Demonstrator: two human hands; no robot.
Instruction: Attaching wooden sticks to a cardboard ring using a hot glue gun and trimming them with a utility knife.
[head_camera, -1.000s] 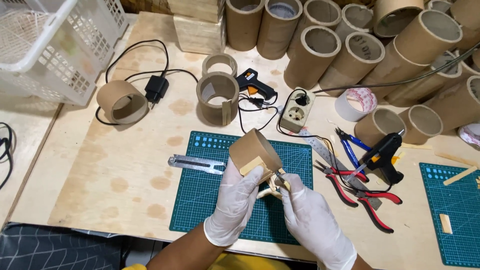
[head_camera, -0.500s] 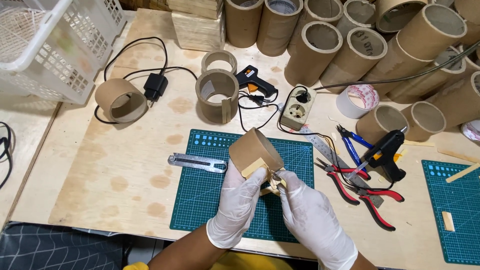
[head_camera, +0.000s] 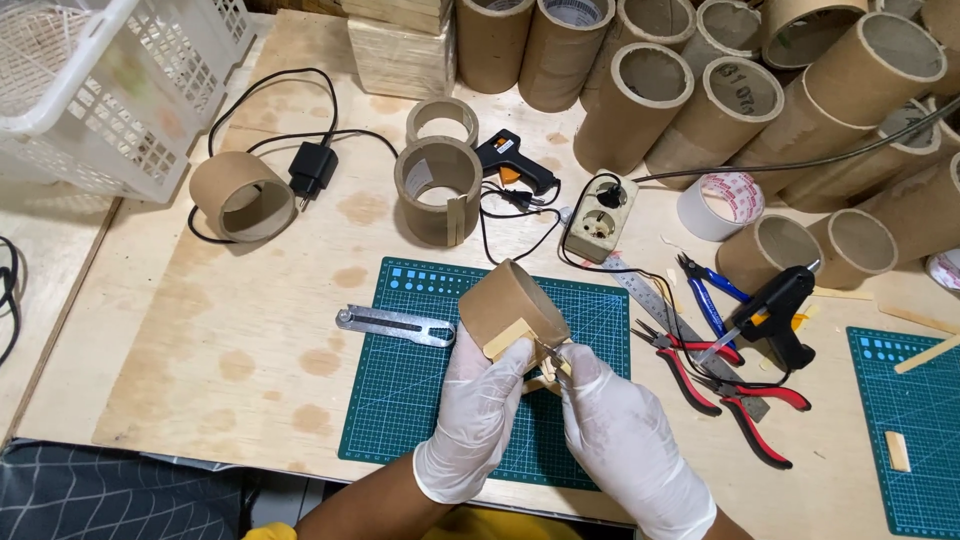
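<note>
Left hand (head_camera: 480, 410) grips the cardboard ring (head_camera: 512, 310); right hand (head_camera: 620, 435) pinches a small tool (head_camera: 550, 352); utility knife (head_camera: 395, 325), red pliers (head_camera: 700, 375) flank the green mat (head_camera: 420, 390)

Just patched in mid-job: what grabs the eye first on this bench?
Two white-gloved hands meet at bottom centre over the green cutting mat: the left hand holds a short cardboard tube, the right hand works a small tool at its wooden piece. A crowd of tall cardboard tubes fills the top right; red-handled pliers lie right of the mat.
</note>
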